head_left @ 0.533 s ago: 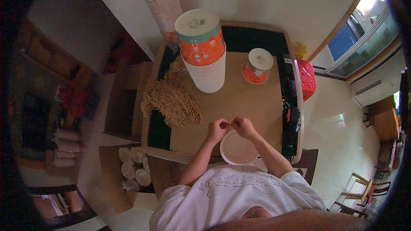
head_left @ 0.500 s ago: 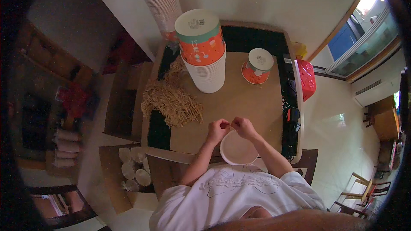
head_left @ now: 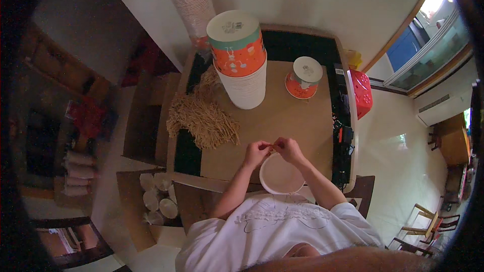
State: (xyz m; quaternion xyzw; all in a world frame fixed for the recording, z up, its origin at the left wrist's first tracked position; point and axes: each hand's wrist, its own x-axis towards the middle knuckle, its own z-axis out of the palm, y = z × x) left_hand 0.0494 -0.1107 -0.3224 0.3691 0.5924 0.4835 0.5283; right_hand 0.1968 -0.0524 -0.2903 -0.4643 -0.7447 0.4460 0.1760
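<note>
A white paper bucket (head_left: 282,174) stands close to my body at the near edge of the cardboard, its open mouth facing up. At its far rim my left hand (head_left: 258,152) and my right hand (head_left: 288,149) almost meet, fingertips pinched. Between them a thin brownish strand shows, too small to make out fully. My right wrist passes over the bucket's right rim. Left of my hands lies a heap of tan cords (head_left: 204,121). Beyond stands a tall upside-down stack of paper buckets (head_left: 241,88), topped by an orange and green printed one (head_left: 237,60).
Brown cardboard (head_left: 287,126) covers the table. A small orange-printed bucket (head_left: 302,88) stands upside down at the far right. Another bucket stack (head_left: 190,5) rises at the far left. Cables and small devices (head_left: 345,136) line the right edge. White buckets fill a carton (head_left: 133,206) at lower left.
Hardly anything differs: my fingers shift slightly at the bucket's far rim, still pinched close together. The bucket and the heap of cords stay in place.
</note>
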